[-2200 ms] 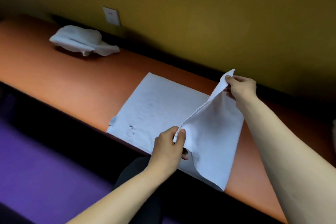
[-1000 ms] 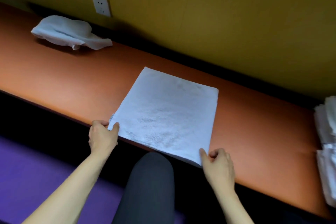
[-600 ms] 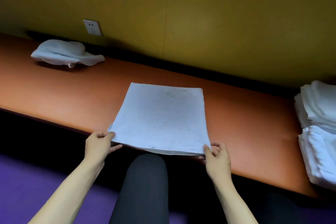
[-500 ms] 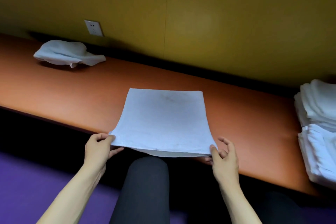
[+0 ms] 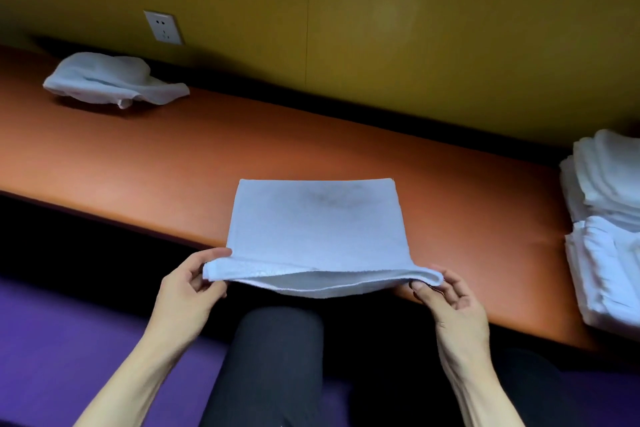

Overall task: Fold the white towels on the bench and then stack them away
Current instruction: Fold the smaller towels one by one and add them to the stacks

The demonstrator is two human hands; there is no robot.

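Note:
A white towel [image 5: 317, 225], folded in half, lies on the orange bench [image 5: 173, 163] in front of me. Its near edge is lifted off the bench and sags in the middle, showing two layers. My left hand [image 5: 188, 282] pinches the near left corner. My right hand [image 5: 446, 295] pinches the near right corner. A crumpled white towel [image 5: 110, 81] lies at the far left of the bench. A stack of folded white towels [image 5: 609, 225] sits at the right end.
A yellow wall [image 5: 381, 28] with a white socket [image 5: 162, 27] runs behind the bench. My knee in dark trousers [image 5: 273, 357] is below the lifted towel edge. Purple floor [image 5: 52, 340] lies to the lower left.
The towel was folded in half, then both hands took its near corners. Since then they have raised the near edge higher off the bench.

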